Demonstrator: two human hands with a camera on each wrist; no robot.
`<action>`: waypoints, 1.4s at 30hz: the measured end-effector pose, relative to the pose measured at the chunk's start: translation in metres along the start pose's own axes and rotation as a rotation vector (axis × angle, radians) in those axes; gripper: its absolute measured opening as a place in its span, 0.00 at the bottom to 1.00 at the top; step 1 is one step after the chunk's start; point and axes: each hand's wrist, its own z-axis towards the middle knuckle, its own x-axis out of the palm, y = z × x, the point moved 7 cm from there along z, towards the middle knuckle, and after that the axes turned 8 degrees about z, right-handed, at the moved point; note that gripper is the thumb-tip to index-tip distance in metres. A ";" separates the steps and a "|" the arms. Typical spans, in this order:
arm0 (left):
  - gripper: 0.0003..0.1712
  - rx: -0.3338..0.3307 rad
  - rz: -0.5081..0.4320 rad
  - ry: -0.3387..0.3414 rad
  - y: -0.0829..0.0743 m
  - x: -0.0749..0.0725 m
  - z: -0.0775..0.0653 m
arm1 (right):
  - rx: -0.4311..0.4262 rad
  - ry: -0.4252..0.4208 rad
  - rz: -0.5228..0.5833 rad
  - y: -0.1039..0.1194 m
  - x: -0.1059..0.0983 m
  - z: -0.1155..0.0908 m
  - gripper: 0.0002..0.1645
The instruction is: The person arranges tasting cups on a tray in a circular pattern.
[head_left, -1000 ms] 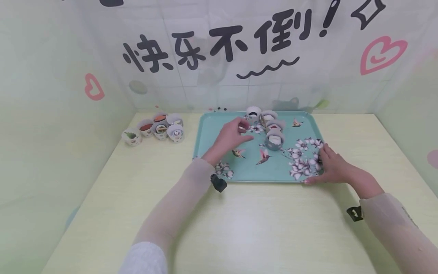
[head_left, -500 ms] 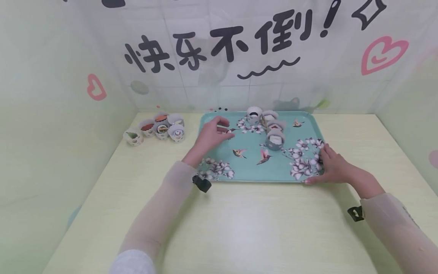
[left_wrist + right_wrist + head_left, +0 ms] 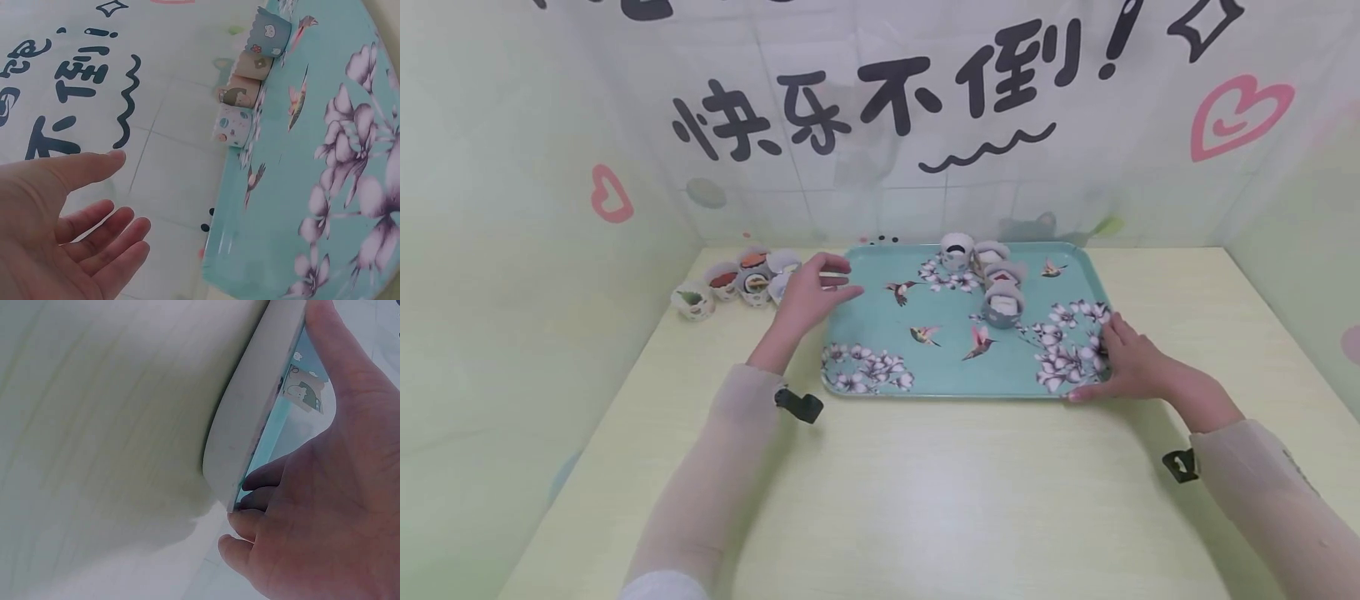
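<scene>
My left hand hovers beyond the left edge of the blue floral tray, fingers parted from the thumb and nothing in the grasp. It partly covers the nearest of several small paper baking cups grouped on the table at the far left; these hold food-like pieces, red, green and roll-shaped. Several more cups stand close together on the tray's back part, among them a white cup and a blue-grey cup. My right hand rests on the tray's front right corner, thumb along the front rim, fingers over the right rim.
The pale wooden table extends in front of the tray. A printed wall sheet with large black characters stands right behind, and side sheets enclose the left and right.
My left hand has moved left from beside the cups on the tray, across the tray, toward the cups on the table. My right hand and the tray stay in place.
</scene>
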 end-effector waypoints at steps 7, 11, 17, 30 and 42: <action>0.30 -0.017 0.028 -0.038 0.017 -0.026 -0.008 | 0.007 -0.005 0.021 -0.001 0.001 0.000 0.83; 0.31 -0.008 0.051 -0.055 0.030 -0.040 -0.013 | 0.016 -0.001 0.038 -0.001 0.004 -0.001 0.84; 0.36 0.002 0.060 -0.084 0.044 -0.058 -0.023 | 0.012 -0.006 0.030 0.001 0.003 -0.003 0.84; 0.45 -0.089 0.228 -0.250 0.082 -0.103 -0.039 | -0.002 -0.021 0.014 0.001 0.001 -0.001 0.83; 0.49 -0.278 0.240 -0.342 0.140 -0.134 -0.041 | -0.005 -0.023 0.016 0.003 -0.002 -0.003 0.82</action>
